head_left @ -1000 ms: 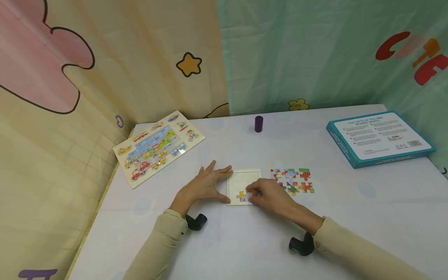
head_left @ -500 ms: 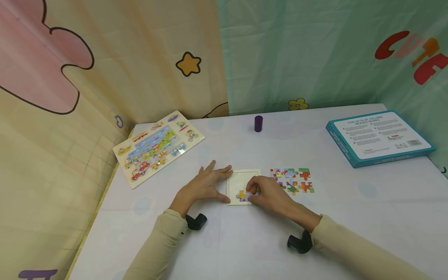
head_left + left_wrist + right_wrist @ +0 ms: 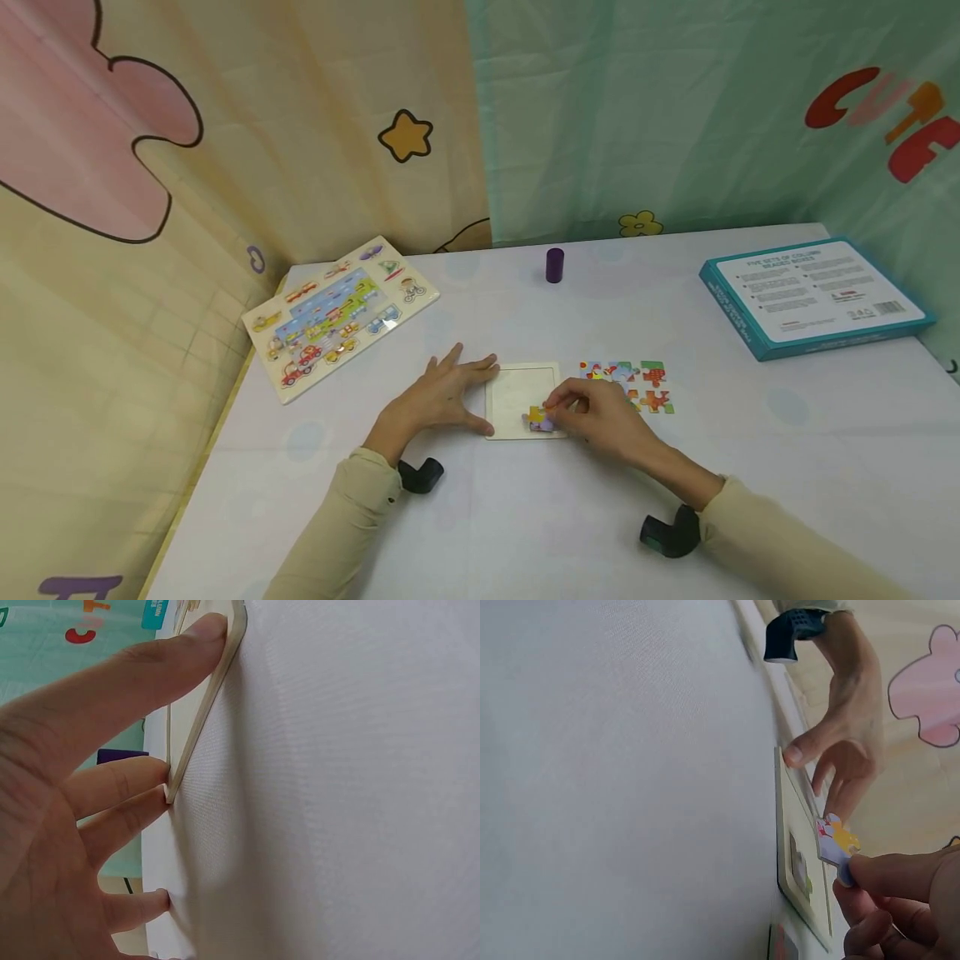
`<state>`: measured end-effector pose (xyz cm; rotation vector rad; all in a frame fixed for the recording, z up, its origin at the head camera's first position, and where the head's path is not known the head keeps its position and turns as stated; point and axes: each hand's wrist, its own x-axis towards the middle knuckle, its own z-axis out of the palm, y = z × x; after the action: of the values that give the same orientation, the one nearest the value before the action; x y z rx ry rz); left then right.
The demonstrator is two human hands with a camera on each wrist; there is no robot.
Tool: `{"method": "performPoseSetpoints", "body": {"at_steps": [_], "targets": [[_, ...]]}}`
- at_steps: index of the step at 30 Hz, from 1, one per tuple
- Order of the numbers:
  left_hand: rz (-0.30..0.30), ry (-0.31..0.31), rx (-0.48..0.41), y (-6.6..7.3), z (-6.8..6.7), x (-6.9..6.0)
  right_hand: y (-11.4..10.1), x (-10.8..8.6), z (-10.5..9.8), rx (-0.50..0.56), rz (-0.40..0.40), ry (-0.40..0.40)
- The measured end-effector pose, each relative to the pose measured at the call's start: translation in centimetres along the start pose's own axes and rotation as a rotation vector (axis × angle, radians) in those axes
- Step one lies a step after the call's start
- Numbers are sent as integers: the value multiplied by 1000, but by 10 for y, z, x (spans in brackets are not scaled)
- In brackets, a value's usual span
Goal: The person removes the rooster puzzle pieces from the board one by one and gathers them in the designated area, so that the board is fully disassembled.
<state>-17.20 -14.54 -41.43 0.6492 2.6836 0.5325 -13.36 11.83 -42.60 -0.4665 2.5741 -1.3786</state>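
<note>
A shallow wooden puzzle tray [image 3: 517, 387] lies on the table. My left hand [image 3: 438, 398] has its fingers spread at the tray's left side. In the left wrist view, the thumb [image 3: 206, 630] presses on the rim and two fingers touch the far corner. My right hand [image 3: 600, 417] pinches a yellow and lilac jigsaw piece [image 3: 538, 418] between thumb and finger. The right wrist view shows this piece [image 3: 832, 838] raised above the tray and tilted. Below it, a darker piece with a green edge [image 3: 800, 866] appears to lie in the tray, partly unclear.
Several loose jigsaw pieces [image 3: 655, 387] lie right of the tray, some hidden by my right hand. A purple cylinder [image 3: 554, 266] stands at the back. A picture puzzle board [image 3: 341, 317] lies back left, a teal-edged box [image 3: 817, 296] back right.
My right hand has moved a little to the right, carrying the yellow and lilac jigsaw piece along the tray. My left hand has stayed in place.
</note>
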Motion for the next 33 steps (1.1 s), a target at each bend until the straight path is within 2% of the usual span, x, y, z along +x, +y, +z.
{"method": "performPoseSetpoints", "body": {"at_steps": [5,14,22,33], "targets": [[-10,-6,6,0,0,0,14,-19,-25,-24,101,26],[-11,-7,15,0,-1,-1,37,-49,-59,-100,171,66],[-14,-7,4,1,-1,-2,45,-54,-64,-196,193,96],[-6,-5,6,1,0,0,47,-53,-61,-250,146,141]]}}
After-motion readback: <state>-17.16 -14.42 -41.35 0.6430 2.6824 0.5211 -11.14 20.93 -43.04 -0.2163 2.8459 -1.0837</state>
